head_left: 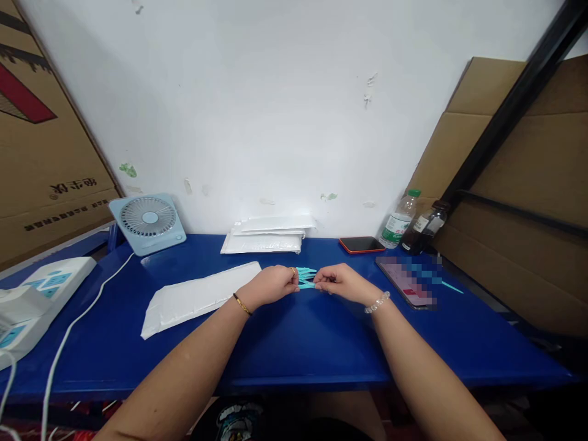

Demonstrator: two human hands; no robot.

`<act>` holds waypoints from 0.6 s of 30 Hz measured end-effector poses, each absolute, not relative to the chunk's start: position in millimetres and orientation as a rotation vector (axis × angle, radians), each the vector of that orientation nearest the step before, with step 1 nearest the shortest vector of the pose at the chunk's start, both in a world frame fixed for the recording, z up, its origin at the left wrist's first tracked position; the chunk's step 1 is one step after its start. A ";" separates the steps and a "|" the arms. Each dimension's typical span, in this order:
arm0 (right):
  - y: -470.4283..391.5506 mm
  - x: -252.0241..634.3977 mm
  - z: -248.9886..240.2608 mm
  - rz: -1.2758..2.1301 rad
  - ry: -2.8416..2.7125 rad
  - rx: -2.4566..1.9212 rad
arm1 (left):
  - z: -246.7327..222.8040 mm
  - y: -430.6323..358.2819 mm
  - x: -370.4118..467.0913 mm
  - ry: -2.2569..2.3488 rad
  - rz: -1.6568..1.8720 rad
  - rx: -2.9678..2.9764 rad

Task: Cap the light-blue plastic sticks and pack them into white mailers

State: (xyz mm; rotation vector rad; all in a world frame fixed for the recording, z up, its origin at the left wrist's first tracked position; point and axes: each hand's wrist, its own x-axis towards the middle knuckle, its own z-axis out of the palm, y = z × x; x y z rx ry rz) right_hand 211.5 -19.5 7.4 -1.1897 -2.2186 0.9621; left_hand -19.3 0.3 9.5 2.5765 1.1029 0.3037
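Note:
Between my two hands, over the middle of the blue table, is a turquoise thing of several thin strands (305, 277); its exact kind cannot be made out. My left hand (275, 285) pinches its left end, fingers closed. Closed fingertips of my right hand (339, 283) grip the other end. Parts of the strands are hidden by the fingers. A white padded envelope (195, 297) lies flat by my left wrist, partly behind it.
More white envelopes (264, 237) are stacked against the wall. A blue fan (149, 222) and a white power strip (50, 288) with cables stand left. Right are an orange-edged phone (362, 245), two bottles (399, 222), another phone (407, 285) and a cardboard sheet (528, 202).

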 end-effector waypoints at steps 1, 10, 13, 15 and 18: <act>-18.8 212.8 7.1 0.963 -2.193 -1.192 | 9.9 1.2 -20.7 1.094 0.332 2.565; -7.2 244.8 13.1 0.673 -1.795 -1.214 | 12.5 14.9 -33.4 1.137 0.704 2.101; -7.2 238.2 12.0 0.777 -1.708 -1.156 | 13.5 17.2 -32.8 1.110 0.789 2.083; -7.4 231.5 10.4 0.864 -1.624 -1.133 | 11.8 18.8 -32.1 1.071 0.805 2.081; -6.8 223.6 7.1 0.967 -1.544 -1.107 | 6.1 21.9 -31.2 1.064 0.784 2.120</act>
